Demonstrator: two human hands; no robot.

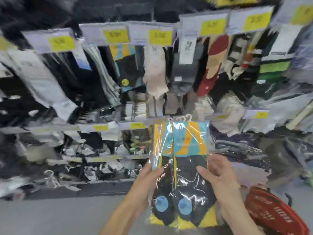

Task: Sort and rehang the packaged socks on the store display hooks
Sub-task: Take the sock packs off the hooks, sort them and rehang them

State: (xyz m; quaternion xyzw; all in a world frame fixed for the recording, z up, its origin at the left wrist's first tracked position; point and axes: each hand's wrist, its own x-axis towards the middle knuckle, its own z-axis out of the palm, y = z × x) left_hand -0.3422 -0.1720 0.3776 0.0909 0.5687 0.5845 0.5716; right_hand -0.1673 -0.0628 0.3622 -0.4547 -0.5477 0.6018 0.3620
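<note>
I hold a small stack of packaged socks (183, 167) upright in front of me: clear bags with teal-and-orange cards on top, black socks with blue round stickers and yellow toes below, white plastic hangers at the top. My left hand (149, 180) grips the stack's left edge, thumb on the front. My right hand (218, 173) grips its right edge, thumb across the front. A matching teal-and-orange sock pack (125, 65) hangs on the upper row of the display. The whole view is blurred.
Rows of display hooks hold hanging sock packs under yellow price tags (160, 37), with lower rows of tags (137, 125) below. A red shopping basket (272, 211) sits at the lower right on the grey floor (50, 216).
</note>
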